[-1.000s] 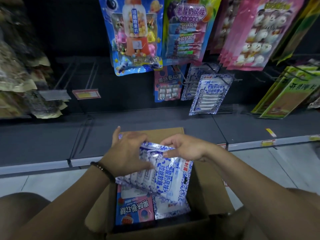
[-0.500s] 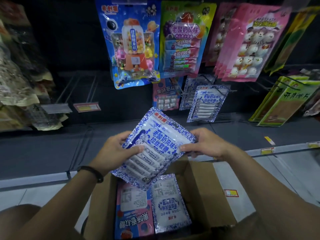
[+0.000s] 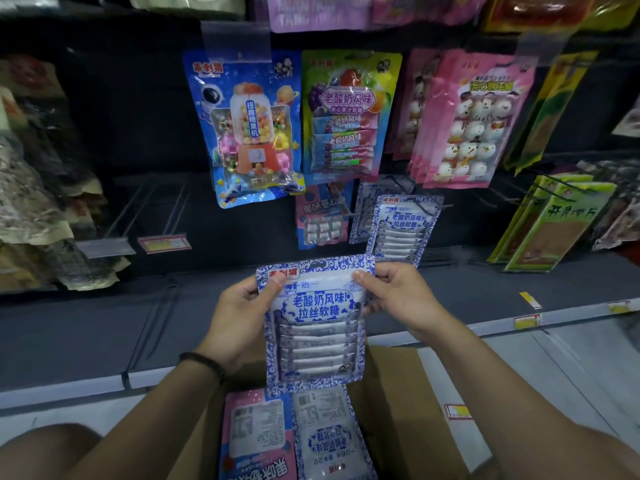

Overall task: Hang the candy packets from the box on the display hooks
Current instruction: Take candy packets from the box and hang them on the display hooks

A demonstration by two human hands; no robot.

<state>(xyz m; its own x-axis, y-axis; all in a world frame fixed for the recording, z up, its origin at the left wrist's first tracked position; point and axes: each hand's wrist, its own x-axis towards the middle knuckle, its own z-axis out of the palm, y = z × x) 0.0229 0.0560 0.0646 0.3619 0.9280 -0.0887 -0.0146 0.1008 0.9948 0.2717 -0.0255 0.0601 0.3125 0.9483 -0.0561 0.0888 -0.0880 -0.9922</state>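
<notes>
Both grasping: your left hand (image 3: 239, 317) and right hand (image 3: 398, 299) pinch the top corners of the blue-and-white foil candy packet (image 3: 315, 327), upright above the brown cardboard box (image 3: 398, 410), likely aligning it for the matching hung packets (image 3: 401, 223) at 1 o'clock.

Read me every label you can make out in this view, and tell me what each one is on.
"老酸奶风味 拉丝软糖": held blue-white packet.
"老酸奶风味 拉丝软糖", fainter: matching packet on the hook.
"扭趣糖果机": blue gumball packet.
"老酸奶风味": green-topped packet.
"果味卷软糖": small blue-pink packet.
Too blurred to read: shelf price tag, pink snowman packets, green packets.
</notes>
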